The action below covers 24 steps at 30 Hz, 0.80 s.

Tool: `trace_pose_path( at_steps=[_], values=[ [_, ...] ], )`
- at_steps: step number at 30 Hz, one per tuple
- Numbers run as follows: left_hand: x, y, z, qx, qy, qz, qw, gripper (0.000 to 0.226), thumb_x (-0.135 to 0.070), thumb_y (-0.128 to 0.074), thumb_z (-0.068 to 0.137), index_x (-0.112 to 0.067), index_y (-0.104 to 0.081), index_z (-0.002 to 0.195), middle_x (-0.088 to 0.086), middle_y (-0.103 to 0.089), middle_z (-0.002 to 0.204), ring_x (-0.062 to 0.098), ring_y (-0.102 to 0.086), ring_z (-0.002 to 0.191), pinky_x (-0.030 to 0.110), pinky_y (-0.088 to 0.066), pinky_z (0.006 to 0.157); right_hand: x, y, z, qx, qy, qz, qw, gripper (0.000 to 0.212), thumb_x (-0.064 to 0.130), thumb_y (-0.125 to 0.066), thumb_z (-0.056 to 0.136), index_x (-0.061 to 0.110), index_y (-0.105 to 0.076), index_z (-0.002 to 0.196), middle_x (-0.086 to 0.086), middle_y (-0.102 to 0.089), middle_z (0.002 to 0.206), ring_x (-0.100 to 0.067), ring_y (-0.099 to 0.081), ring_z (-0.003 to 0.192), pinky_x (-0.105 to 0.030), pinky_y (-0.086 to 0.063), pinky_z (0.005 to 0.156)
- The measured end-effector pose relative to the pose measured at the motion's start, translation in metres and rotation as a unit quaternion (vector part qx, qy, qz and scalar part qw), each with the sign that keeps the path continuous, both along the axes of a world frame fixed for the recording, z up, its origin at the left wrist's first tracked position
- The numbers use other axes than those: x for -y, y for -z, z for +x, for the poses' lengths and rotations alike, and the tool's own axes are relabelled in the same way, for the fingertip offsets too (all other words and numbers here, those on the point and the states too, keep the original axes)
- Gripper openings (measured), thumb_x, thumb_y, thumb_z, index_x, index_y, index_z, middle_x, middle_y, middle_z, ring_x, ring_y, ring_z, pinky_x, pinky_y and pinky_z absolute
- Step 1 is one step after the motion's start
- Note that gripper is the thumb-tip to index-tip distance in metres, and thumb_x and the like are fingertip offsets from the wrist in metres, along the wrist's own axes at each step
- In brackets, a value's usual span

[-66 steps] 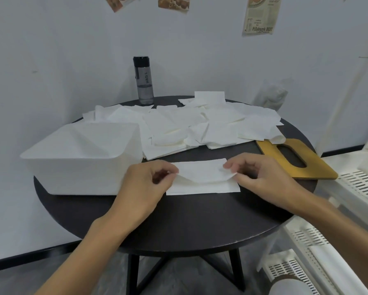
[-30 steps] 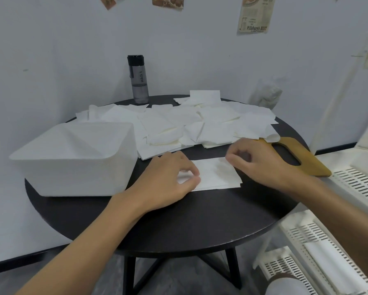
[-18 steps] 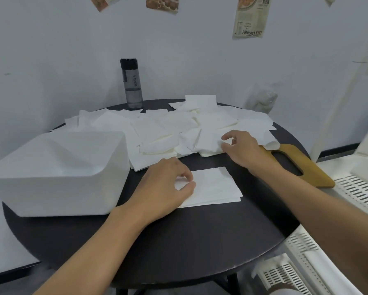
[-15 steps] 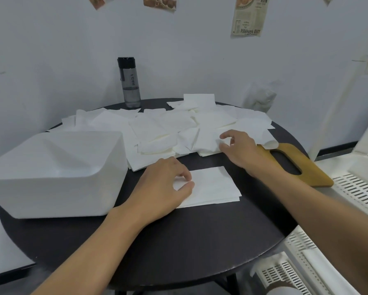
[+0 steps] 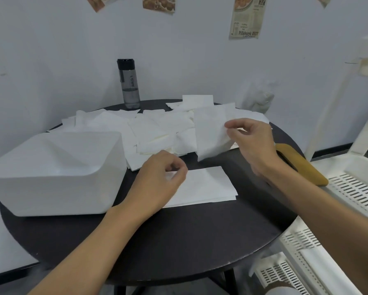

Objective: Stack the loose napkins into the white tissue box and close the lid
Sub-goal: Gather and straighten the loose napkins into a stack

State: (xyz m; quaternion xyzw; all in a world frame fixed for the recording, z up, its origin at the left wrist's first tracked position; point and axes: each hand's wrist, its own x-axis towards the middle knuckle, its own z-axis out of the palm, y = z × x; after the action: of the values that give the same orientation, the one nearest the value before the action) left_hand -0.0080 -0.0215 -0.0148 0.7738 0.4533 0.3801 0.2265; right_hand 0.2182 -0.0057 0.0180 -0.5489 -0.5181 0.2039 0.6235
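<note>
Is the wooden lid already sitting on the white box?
No, the wooden lid lies flat on the round table near its right edge, apart from the white box.

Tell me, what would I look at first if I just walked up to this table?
Probably the big messy pile of white napkins spread over the far half of the black round table. Next, the right hand pinching one napkin up in the air above the pile, while the left hand pinches the edge of a neat stack at the front. The white tissue box sits on the left.
</note>
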Motion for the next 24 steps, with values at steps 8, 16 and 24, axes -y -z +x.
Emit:
trace_pose_path(
  at_steps=[8, 16, 24],
  values=[
    [0.0, -0.02, 0.004, 0.293, 0.012, -0.093, 0.951, 0.011, -0.031, -0.069, 0.093, -0.026, -0.072, 0.101, -0.007, -0.075, 0.099, 0.008, -0.069, 0.086, 0.025, -0.049, 0.076, 0.022, -0.008, -0.013, -0.066, -0.115, -0.018, 0.991, 0.028, -0.004, -0.06, 0.091, 0.02, -0.074, 0.088, 0.006, -0.073, 0.096, -0.011, -0.066, 0.085, -0.023, -0.052, 0.072],
    [-0.002, -0.018, 0.0, 0.329, -0.005, -0.135, 0.935, 0.016, -0.012, -0.072, 0.091, -0.016, -0.071, 0.106, 0.007, -0.074, 0.086, 0.019, -0.062, 0.072, 0.027, -0.051, 0.061, 0.038, -0.011, -0.02, 0.053, -0.205, -0.13, 0.969, 0.026, -0.002, -0.067, 0.087, 0.017, -0.06, 0.103, 0.001, -0.067, 0.075, -0.021, -0.061, 0.065, -0.037, -0.048, 0.065],
    [0.005, -0.02, -0.006, 0.327, -0.047, -0.098, 0.939, 0.025, 0.0, -0.065, 0.091, -0.019, -0.059, 0.107, 0.001, -0.066, 0.07, 0.015, -0.067, 0.067, 0.023, -0.055, 0.059, 0.044, -0.004, 0.002, 0.096, -0.219, -0.202, 0.95, 0.047, 0.012, -0.071, 0.089, 0.027, -0.05, 0.128, -0.012, -0.075, 0.094, -0.029, -0.07, 0.092, -0.043, -0.053, 0.094]
  ],
)
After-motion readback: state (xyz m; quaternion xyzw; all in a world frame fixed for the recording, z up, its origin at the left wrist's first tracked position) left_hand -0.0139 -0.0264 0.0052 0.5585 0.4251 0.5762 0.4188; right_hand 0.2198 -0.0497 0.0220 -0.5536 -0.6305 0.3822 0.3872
